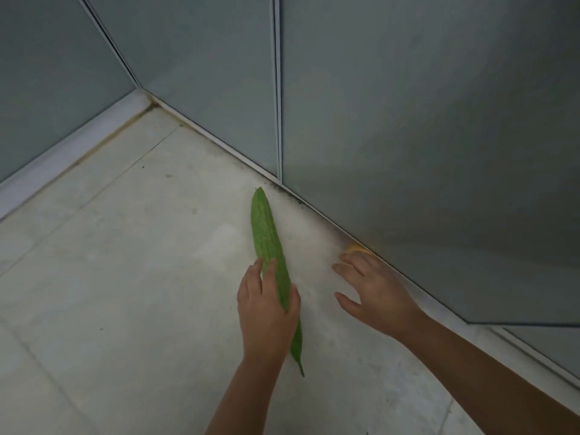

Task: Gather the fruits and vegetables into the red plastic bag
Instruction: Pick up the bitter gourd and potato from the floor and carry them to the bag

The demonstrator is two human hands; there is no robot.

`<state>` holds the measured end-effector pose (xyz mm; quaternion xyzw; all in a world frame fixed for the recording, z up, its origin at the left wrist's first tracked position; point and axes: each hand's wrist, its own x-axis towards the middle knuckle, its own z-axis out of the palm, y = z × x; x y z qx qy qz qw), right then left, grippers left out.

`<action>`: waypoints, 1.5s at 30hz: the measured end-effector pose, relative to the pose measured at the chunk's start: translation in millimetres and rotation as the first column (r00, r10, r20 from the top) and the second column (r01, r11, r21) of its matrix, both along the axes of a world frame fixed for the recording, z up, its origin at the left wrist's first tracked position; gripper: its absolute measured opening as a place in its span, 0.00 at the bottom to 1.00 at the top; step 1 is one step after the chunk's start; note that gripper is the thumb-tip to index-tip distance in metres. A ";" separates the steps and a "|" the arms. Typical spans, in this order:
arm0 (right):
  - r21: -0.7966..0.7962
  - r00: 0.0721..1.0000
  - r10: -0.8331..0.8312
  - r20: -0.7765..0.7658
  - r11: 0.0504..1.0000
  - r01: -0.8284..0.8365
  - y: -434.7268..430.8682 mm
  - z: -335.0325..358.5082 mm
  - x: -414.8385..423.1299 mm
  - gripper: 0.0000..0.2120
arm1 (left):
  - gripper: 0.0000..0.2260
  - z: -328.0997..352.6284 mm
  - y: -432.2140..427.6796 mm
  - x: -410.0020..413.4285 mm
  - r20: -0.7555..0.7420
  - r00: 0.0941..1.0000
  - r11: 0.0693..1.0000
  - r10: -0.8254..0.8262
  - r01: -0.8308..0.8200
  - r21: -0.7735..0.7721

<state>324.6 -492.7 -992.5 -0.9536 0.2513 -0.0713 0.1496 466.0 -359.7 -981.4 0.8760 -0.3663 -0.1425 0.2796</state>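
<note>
A long green bitter gourd point(266, 233) lies on the pale tiled floor, pointing away from me toward the wall. My left hand point(266, 306) is wrapped around its lower half, fingers on one side and thumb on the other. My right hand point(373, 290) hovers to the right with fingers spread, just over a small yellow-orange fruit point(356, 248) that rests against the base of the wall; most of that fruit is hidden by the fingers. The red plastic bag is not in view.
Grey-green glass panels point(408, 120) with white frames close in the back and right. A white sill point(78, 142) runs along the left wall. The tiled floor point(125, 277) stretches to the left and front.
</note>
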 end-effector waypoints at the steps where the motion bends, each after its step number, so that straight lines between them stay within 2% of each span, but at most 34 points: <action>1: 0.001 1.000 -0.001 0.001 1.000 0.001 -2.8 -5.5 -1.9 0.18 | 0.25 -5.1 -0.7 -2.1 -0.010 1.000 1.000 0.014 -0.014 -0.003; 6: -0.020 0.998 -0.065 0.017 0.998 0.066 -14.0 -23.9 -8.2 0.17 | 0.26 -23.4 0.7 -10.3 -0.078 0.995 0.998 0.058 -0.056 0.017; 11: -0.074 0.992 -0.120 0.040 0.990 0.122 -10.1 -30.3 -6.0 0.21 | 0.26 -36.6 4.5 -15.5 -0.126 0.989 0.996 0.079 -0.073 0.047; 24: -0.042 0.939 -0.314 0.138 0.946 0.322 0.1 -39.0 1.0 0.22 | 0.29 -50.1 4.9 -21.4 -0.202 0.972 0.992 0.122 -0.111 0.067; 29: -0.079 0.915 -0.389 0.103 0.914 0.398 5.9 -43.8 2.4 0.23 | 0.30 -56.1 4.0 -21.2 -0.279 0.950 0.990 0.140 -0.130 0.057; 35: -0.090 0.923 -0.377 0.073 0.920 0.382 8.0 -52.8 -0.4 0.23 | 0.29 -60.5 3.0 -21.8 -0.316 0.935 0.987 0.161 -0.160 0.031; 45: -0.149 0.919 -0.359 0.163 0.912 0.383 5.3 -58.6 2.9 0.21 | 0.29 -61.4 5.5 -20.8 -0.376 0.909 0.981 0.181 -0.195 0.001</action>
